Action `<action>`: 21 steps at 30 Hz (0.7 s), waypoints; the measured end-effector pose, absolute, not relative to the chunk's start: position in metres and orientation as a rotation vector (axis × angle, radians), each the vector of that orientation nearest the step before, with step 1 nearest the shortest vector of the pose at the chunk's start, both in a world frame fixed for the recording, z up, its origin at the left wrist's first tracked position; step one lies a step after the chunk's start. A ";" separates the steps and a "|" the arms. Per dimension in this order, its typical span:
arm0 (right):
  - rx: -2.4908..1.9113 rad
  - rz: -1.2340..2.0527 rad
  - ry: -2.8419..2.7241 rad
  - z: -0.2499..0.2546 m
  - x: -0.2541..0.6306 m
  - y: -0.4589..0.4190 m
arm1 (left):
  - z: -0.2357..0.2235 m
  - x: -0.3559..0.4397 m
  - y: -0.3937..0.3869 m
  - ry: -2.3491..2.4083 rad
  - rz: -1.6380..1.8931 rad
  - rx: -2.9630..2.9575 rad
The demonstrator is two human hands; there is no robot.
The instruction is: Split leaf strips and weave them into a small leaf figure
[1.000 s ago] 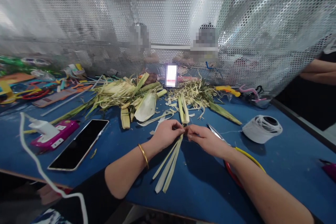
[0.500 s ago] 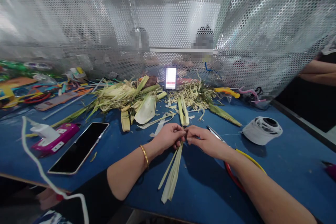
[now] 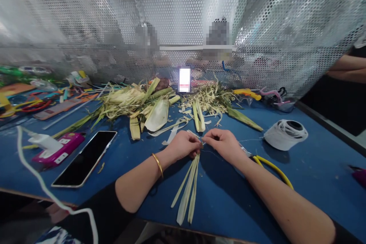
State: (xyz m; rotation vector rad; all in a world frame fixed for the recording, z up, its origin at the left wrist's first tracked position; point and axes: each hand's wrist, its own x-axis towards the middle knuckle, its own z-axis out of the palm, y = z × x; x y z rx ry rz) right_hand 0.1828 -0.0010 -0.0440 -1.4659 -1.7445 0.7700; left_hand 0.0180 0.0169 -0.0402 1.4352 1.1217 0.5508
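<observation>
My left hand (image 3: 183,144) is closed in a pinch around the upper end of a bundle of pale corn husk strips (image 3: 187,194), whose loose ends fan out toward me over the blue table. Fingertip to fingertip with it, my right hand (image 3: 222,143) pinches a thin white thread (image 3: 210,154) at the top of the bundle. The exact wrap of the thread is hidden by the fingers. To the right stands a spool of white thread (image 3: 281,137), its strand leading toward my right hand. Scissors with a yellow handle (image 3: 276,170) lie partly under my right forearm.
Husk piles (image 3: 124,101) and shreds (image 3: 213,101) lie behind my hands. On the left are a phone (image 3: 85,160) and a purple power strip (image 3: 64,148) with a white cable. A yellow-handled tool (image 3: 247,93) lies before the perforated metal screen (image 3: 183,11). Another person's arm (image 3: 347,66) shows at right.
My right hand has lifted slightly and drawn a little away from my left, with thread now showing near its fingertips. The husk ends have spread wider; the view has tilted down slightly.
</observation>
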 end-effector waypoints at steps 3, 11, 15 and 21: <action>-1.425 0.812 -1.720 -0.042 0.178 -0.004 | -0.042 0.017 0.018 1.119 0.531 1.464; -1.456 1.081 -1.458 -0.042 0.173 -0.004 | -0.042 0.011 0.021 1.013 0.453 1.495; -1.364 1.167 -1.365 -0.043 0.172 -0.003 | -0.040 0.012 0.021 1.024 0.460 1.511; -1.429 0.964 -1.550 -0.043 0.188 0.002 | -0.037 0.012 0.020 1.042 0.506 1.375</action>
